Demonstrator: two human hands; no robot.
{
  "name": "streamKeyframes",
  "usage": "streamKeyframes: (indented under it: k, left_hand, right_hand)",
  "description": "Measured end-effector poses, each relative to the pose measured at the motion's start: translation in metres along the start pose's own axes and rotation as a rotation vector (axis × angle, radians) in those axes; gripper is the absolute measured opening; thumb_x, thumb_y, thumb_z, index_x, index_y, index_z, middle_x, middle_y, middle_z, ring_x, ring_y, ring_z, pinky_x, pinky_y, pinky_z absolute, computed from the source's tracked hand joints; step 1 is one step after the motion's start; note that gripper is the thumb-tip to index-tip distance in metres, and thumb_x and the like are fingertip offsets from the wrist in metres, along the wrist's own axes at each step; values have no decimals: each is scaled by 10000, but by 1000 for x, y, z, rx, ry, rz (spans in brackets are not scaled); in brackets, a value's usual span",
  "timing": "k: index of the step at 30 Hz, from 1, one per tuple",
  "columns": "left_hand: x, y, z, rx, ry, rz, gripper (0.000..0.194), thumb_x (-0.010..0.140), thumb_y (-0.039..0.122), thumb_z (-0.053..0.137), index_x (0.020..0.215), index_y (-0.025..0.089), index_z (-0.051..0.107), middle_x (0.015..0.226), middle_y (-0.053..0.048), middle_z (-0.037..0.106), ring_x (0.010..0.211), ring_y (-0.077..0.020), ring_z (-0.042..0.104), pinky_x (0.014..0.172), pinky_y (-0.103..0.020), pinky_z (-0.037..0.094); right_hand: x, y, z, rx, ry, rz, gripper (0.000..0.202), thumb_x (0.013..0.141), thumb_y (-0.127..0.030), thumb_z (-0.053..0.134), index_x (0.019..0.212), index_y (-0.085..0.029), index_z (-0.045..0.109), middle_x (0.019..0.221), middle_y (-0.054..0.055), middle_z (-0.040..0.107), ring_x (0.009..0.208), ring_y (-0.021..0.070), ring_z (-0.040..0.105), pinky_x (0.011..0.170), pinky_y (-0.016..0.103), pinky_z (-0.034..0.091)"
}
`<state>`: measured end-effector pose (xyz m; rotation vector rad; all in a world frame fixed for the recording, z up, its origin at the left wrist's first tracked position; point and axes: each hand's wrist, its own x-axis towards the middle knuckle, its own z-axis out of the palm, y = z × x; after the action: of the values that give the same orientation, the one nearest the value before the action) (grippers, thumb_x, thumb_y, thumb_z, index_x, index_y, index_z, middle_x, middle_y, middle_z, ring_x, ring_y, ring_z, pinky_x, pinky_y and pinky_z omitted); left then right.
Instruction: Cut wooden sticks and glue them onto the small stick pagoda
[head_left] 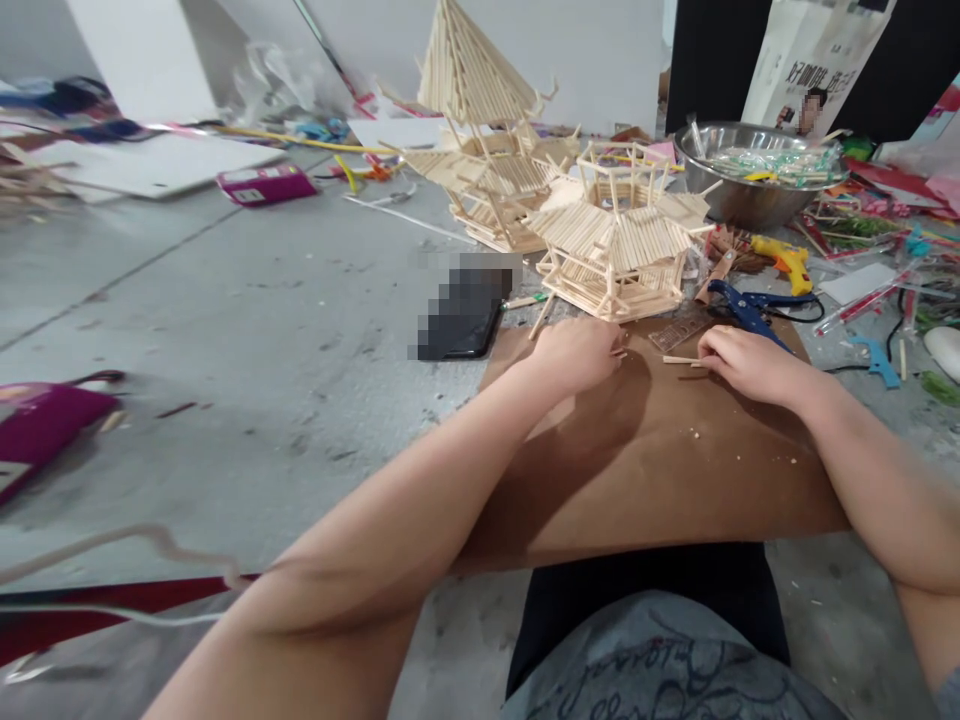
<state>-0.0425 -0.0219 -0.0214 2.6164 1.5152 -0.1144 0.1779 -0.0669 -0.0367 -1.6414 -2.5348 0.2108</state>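
My right hand (754,362) is closed, its fingertips pinching short thin wooden sticks (679,360) just above the brown board (675,470). Over the board's far left part, my left hand (577,355) is curled shut. Small pale ends peek out at its fingertips, too little to name. Just beyond both hands stands a small pavilion model (615,240) built of wooden sticks, with a sloped roof tier and upright posts. A clear plastic piece (675,332) lies between the hands, and blue pliers-like cutters (750,308) rest behind my right hand.
A taller stick pagoda (480,70) stands behind. Left of the board lies a dark phone (469,315). To the right are a yellow glue gun (784,262), a metal bowl (720,195) of wrapped items and scattered scraps. Purple packages (266,185) lie at left.
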Motion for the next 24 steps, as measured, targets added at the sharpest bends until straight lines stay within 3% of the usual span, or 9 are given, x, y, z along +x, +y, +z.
streamKeyframes:
  k: [5,8,10,14,18,24]
  left_hand:
    - [-19,11,-18,44,-16,-4,278,778,241,393,904,158,626,937,-147,670,848,-279,630,677,-358,466]
    - [-26,8,-38,8,29,18,252,770,217,391,821,167,632,865,-114,681,797,-250,630,640,-324,446]
    - [-27,1,-54,-86,94,4,238,776,248,406,781,180,634,801,-86,681,745,-224,619,611,-300,423]
    - [-17,-22,-88,-365,366,-92,178,756,286,483,740,185,628,676,-33,646,629,-150,558,577,-258,383]
    - [8,-45,-113,-588,577,-165,148,725,284,529,669,173,608,565,3,549,545,-103,466,515,-231,337]
    - [51,-67,-119,-736,563,-160,164,710,298,537,644,156,586,477,39,421,454,-69,365,436,-217,277]
  right_hand:
    - [-3,-2,-22,222,89,36,163,842,-196,412,894,-185,567,868,52,641,770,162,582,688,294,431]
    - [3,0,-51,251,218,-30,215,847,-222,430,987,-185,589,967,69,650,863,172,591,755,321,443]
    - [16,2,-78,223,290,-70,200,838,-239,454,937,-188,620,931,62,656,847,172,594,757,331,449]
    - [65,3,-128,164,390,-102,160,793,-218,509,857,-201,655,826,34,653,740,155,595,689,330,460]
    - [131,3,-149,157,325,-186,138,755,-257,569,789,-178,676,737,30,637,700,152,582,675,349,460]
    - [196,5,-142,299,158,-230,142,691,-280,637,760,-164,679,697,17,636,654,127,568,658,320,480]
